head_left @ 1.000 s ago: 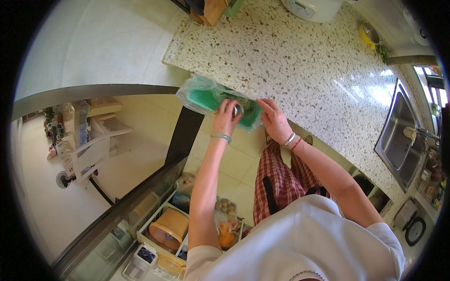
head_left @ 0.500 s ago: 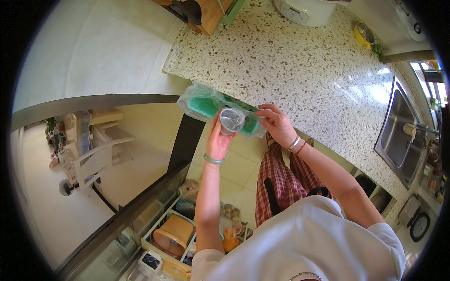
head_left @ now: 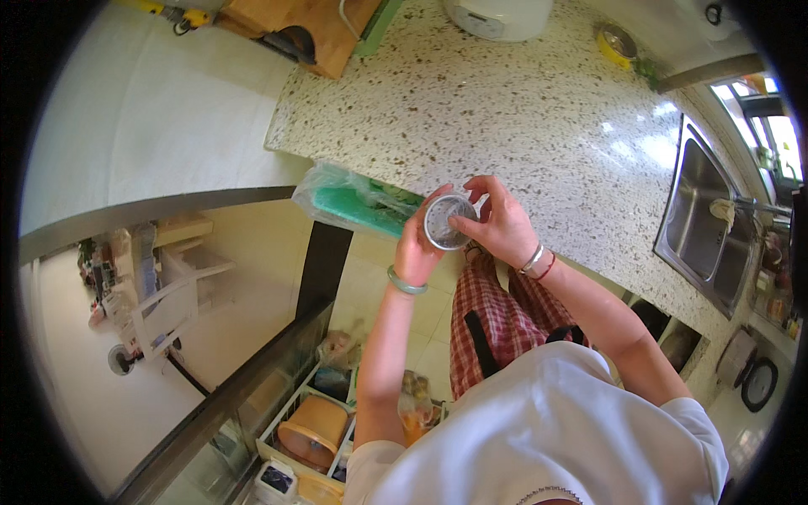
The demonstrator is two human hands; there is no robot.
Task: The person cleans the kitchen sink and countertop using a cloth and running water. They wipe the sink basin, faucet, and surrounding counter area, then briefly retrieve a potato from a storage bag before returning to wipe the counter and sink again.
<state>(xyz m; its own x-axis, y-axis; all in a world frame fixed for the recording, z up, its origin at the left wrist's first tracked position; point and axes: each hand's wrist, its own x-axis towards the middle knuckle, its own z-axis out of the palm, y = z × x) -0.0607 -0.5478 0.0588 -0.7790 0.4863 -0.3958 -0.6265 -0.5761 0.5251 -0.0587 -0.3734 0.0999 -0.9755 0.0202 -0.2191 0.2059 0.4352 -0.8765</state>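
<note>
A small round clear cup (head_left: 441,234) with a pale rim is held in my left hand (head_left: 416,251), whose fingers wrap round its side. Thin crinkled film or plastic seems to show in its mouth. From the other side, my right hand (head_left: 503,229) pinches at the rim, its thumb lying over the mouth and the index finger bent; whether a bit of film is between them is too small to tell. Just beyond and left of the cup, a green tray (head_left: 358,209) in a clear plastic bag rests at the counter's edge, partly covered by my hands.
The speckled stone counter (head_left: 471,109) spreads ahead. A cutting board (head_left: 337,29) and a white appliance (head_left: 501,17) stand at its back, near a yellow bowl (head_left: 617,46). At right is the sink (head_left: 703,210). Lower left, a glass-panelled rail (head_left: 244,400) borders an orange-tan bin (head_left: 313,429).
The cup and my left hand have shifted right, away from the green tray. My right hand has left the bag and now touches the cup's rim. The view has turned slightly.
</note>
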